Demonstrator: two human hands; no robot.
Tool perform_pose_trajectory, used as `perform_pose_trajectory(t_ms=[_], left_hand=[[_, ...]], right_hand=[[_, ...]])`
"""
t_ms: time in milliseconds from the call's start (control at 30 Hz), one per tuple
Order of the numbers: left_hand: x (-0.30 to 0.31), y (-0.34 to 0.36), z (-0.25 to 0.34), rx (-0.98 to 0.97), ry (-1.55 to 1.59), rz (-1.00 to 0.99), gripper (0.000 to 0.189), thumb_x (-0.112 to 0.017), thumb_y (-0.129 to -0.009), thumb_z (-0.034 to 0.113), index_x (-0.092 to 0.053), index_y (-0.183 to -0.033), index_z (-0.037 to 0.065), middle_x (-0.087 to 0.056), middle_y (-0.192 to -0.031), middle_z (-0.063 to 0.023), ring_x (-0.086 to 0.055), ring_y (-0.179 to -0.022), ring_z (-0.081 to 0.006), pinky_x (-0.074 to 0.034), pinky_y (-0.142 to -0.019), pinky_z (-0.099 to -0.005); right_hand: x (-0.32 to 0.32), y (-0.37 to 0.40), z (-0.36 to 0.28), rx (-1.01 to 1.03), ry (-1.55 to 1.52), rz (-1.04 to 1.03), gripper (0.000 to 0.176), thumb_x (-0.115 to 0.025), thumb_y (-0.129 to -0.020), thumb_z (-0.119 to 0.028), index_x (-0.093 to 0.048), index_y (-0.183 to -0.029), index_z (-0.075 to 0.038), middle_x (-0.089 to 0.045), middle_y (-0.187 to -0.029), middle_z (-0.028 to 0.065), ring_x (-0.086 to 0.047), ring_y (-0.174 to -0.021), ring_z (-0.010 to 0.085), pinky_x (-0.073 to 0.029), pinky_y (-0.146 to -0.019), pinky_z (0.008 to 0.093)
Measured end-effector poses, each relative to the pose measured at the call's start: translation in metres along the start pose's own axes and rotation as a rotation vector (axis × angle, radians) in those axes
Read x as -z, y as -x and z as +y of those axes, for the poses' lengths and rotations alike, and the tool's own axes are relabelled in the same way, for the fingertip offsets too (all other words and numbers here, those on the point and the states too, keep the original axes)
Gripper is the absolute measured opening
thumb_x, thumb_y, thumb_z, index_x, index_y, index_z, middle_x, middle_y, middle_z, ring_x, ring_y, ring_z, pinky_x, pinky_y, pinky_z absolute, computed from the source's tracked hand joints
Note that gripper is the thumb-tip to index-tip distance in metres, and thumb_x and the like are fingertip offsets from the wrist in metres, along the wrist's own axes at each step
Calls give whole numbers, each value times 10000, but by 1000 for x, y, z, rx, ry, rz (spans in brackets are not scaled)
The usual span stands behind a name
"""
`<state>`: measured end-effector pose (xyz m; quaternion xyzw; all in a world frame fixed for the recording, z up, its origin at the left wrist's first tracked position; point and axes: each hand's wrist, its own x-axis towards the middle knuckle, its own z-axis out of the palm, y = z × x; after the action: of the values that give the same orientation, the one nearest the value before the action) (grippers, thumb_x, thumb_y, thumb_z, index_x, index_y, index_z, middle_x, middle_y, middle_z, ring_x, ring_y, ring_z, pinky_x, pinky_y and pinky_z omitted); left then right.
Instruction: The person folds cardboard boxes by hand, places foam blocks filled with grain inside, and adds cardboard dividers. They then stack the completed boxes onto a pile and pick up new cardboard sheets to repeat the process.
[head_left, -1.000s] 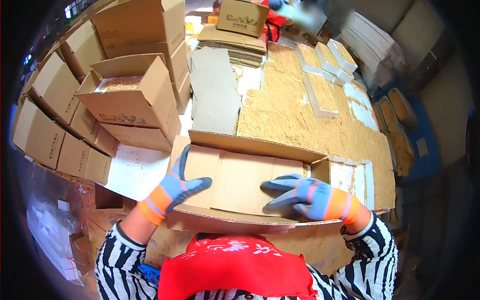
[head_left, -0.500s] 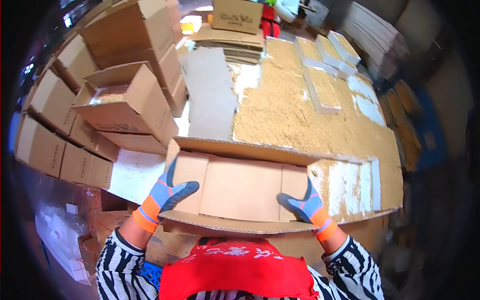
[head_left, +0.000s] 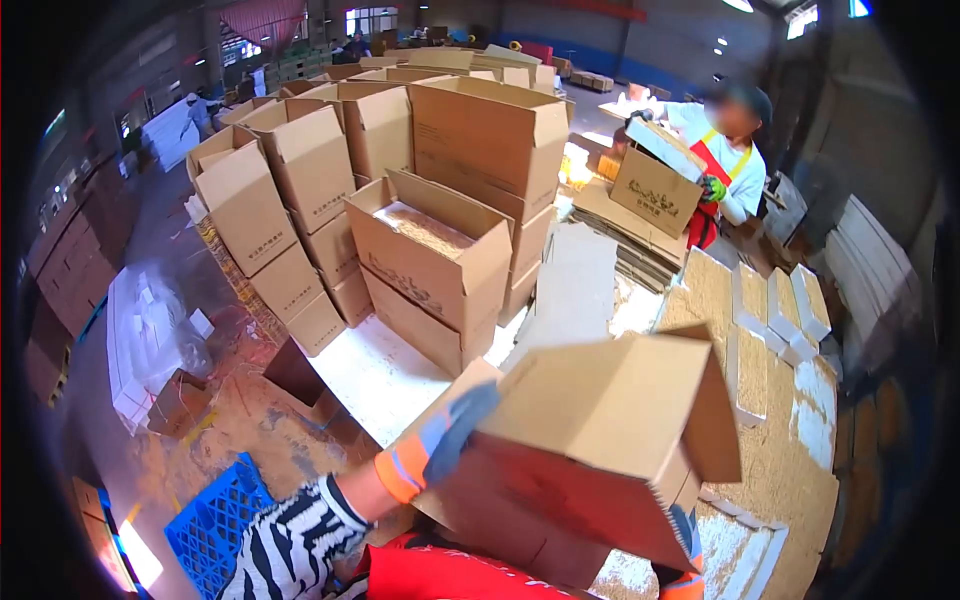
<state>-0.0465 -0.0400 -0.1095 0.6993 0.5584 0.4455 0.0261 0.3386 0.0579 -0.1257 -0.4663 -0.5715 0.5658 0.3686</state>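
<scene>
A cardboard box (head_left: pixel 610 400) is raised in front of me, tilted, with flaps standing out at its ends. My left hand (head_left: pixel 458 430), in a grey and orange glove, is closed on the box's left end. At the lower right, my right hand (head_left: pixel 685 570) is at the box's other end; most of its fingers are hidden behind the cardboard. Beyond the box stands a stack with an open carton (head_left: pixel 430 250) on top, holding tan crumbly material in a white tray.
Several tall cartons (head_left: pixel 480 140) stand at the back left. White trays (head_left: pixel 750 370) filled with tan material sit on the right of the worktable. A co-worker (head_left: pixel 735 160) holds a white tray over a printed carton (head_left: pixel 655 195). A blue plastic pallet (head_left: pixel 215 520) lies at lower left.
The box has gone from lying level with its inside facing me to being raised and tipped, showing its outer sides. My view has swung left and up, bringing the co-worker into sight.
</scene>
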Motion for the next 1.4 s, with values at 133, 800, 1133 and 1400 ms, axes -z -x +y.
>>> perform_pose_trajectory(t_ms=[133, 800, 1133, 1400], left_hand=[[87, -119, -13, 232, 499, 88, 432, -403, -999, 294, -557, -1243, -27, -636, -1144, -99, -571, -1065, -143, -444, -940, -319], [194, -177, -208, 393, -460, -765, 564, -330, -949, 498, -673, -1059, 64, -663, -1107, -150, -590, -1075, -343, -412, -964, -408], [221, -115, -255, -60, -341, 648, 262, -582, -868, 110, -627, -1122, 69, -597, -1140, -151, -556, -1101, -289, -387, -1019, -382], [169, -113, -344, 322, 1277, 675, 366, -447, -965, 9, -499, -1324, 54, -596, -1108, -67, -560, -965, -129, -419, -936, -219]], right_hand=[[-69, -62, -48, 365, 286, 48, 562, -686, -845, -196, -457, -1326, -15, -556, -1252, 119, -527, -1150, 240, -431, -980, 357], [-236, -234, -119, 828, 568, -161, 339, -613, -900, -156, -561, -1202, -12, -615, -1142, 149, -586, -1051, 259, -491, -887, 360], [-281, -212, -204, 857, 711, -214, 405, -717, -821, -181, -586, -1165, -14, -635, -1096, 119, -589, -1001, 221, -484, -864, 338], [-284, -220, -217, 710, 670, -351, 388, -724, -806, -194, -598, -1132, -24, -636, -1080, 111, -583, -971, 214, -485, -842, 340]])
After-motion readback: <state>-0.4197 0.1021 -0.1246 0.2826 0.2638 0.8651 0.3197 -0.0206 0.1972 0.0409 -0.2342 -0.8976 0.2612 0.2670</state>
